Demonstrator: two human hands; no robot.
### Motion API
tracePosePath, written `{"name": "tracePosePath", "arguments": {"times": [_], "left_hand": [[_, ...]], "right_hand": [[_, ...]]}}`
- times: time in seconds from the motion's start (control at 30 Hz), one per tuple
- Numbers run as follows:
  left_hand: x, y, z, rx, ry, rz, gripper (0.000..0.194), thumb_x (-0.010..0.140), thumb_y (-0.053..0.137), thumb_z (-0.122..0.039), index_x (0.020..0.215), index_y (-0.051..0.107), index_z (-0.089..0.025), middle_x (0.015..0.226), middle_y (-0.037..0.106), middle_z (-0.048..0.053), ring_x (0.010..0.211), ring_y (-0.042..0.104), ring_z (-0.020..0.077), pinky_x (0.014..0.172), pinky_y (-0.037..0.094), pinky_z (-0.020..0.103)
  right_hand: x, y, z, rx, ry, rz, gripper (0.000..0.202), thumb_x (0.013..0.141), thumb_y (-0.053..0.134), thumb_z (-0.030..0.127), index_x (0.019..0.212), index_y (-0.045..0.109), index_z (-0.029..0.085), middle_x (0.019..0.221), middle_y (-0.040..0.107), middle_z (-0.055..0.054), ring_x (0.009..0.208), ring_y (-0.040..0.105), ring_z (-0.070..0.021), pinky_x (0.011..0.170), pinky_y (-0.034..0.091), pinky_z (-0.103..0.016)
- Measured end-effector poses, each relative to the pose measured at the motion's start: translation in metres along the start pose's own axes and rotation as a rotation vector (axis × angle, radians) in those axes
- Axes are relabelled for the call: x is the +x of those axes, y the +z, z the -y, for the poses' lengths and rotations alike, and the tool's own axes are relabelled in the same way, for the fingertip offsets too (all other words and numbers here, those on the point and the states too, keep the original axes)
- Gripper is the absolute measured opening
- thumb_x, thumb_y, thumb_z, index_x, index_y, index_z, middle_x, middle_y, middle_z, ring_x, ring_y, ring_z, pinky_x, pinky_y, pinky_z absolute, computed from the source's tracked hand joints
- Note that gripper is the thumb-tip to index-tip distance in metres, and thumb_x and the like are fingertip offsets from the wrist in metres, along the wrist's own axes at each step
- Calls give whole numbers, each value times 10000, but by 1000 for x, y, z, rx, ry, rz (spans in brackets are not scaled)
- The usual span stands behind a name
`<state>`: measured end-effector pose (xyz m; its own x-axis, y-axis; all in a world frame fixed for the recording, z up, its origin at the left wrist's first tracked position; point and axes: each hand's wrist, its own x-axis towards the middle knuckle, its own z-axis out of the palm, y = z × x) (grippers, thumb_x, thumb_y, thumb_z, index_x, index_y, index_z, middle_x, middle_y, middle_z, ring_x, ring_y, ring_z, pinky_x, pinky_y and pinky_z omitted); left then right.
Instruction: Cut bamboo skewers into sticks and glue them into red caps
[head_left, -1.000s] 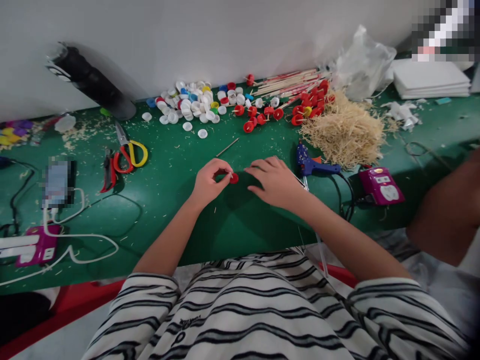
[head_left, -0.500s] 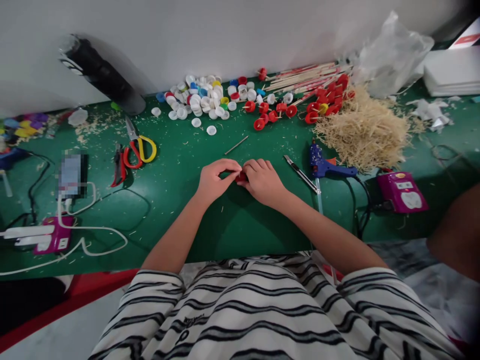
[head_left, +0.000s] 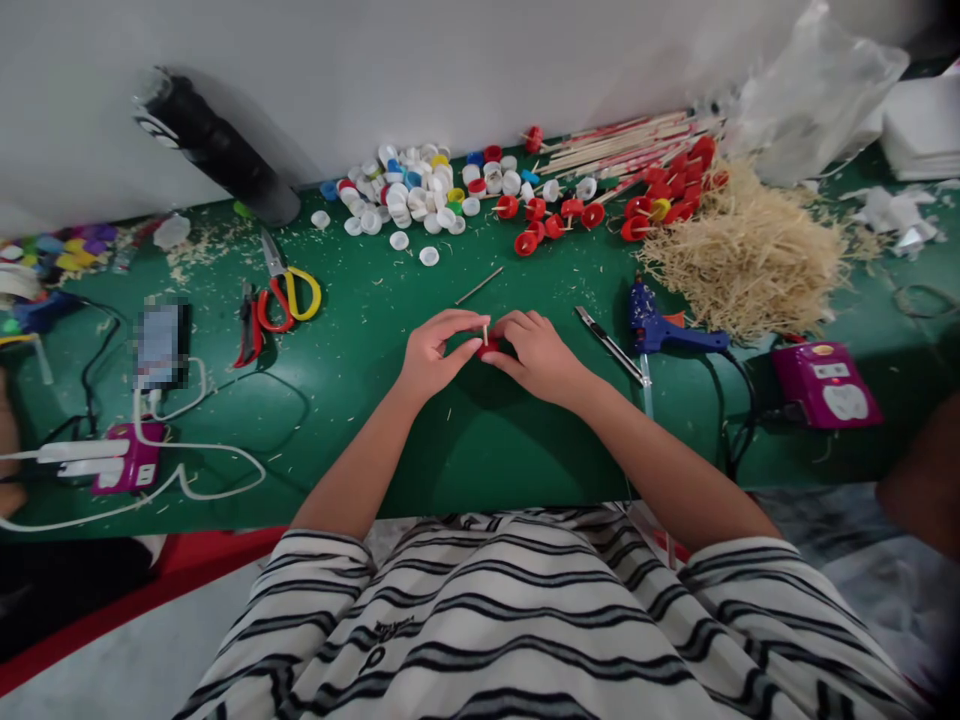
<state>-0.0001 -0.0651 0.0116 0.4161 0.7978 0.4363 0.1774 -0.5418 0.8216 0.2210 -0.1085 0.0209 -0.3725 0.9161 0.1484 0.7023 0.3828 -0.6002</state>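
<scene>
Between my fingertips, above the green table (head_left: 480,450), is a red bottle cap (head_left: 490,348) with a short wooden stick (head_left: 485,334) standing up from it. My left hand (head_left: 439,350) pinches the stick between thumb and fingers. My right hand (head_left: 536,352) is closed round the cap and hides part of it. A thin metal rod (head_left: 480,286) lies just beyond my hands. To the right of my right hand rests a box cutter (head_left: 611,346), with a blue glue gun (head_left: 671,331) beside it.
Along the wall are a heap of white bottle caps (head_left: 409,195), red caps with sticks (head_left: 555,220), long wooden sticks (head_left: 622,145) and a pile of wood shavings (head_left: 750,260). Scissors (head_left: 289,285), red-handled pliers (head_left: 248,325), a phone (head_left: 161,345) and purple power sockets (head_left: 829,385) surround my working spot.
My hands have tilted and parted slightly, so the stick and more of the red cap now show between them. The whole view has shifted a little.
</scene>
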Motion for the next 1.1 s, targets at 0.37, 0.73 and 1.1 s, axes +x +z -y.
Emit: {"name": "tracePosePath", "arguments": {"times": [0.37, 0.73, 1.1], "left_hand": [[-5, -9, -7, -21, 51, 81, 537, 849, 918, -377, 1345, 740, -277, 1247, 752, 97, 1067, 749, 185, 990, 660, 369], [-5, -6, 8, -260, -54, 69, 556, 771, 973, -394, 1280, 784, -271, 1190, 781, 93, 1072, 761, 185, 1008, 668, 364], [-6, -12, 10, -294, -111, 127, 455, 740, 995, -315, 1156, 831, -226, 1126, 837, 85, 1016, 812, 180, 965, 691, 327]], "right_hand": [[-2, -1, -11, 366, -166, -83, 578, 1052, 489, 766, 1074, 693, 225, 1121, 722, -118, 1050, 652, -264, 962, 527, -458], [-9, -5, -3, 430, -166, -238, 338, 1049, 669, 493, 1292, 723, 264, 1312, 759, -114, 1120, 747, -236, 895, 655, -402], [-9, -3, 0, 431, -184, -223, 188, 1040, 707, 410, 1120, 837, 300, 1214, 839, -60, 1144, 792, -242, 1037, 653, -467]]}}
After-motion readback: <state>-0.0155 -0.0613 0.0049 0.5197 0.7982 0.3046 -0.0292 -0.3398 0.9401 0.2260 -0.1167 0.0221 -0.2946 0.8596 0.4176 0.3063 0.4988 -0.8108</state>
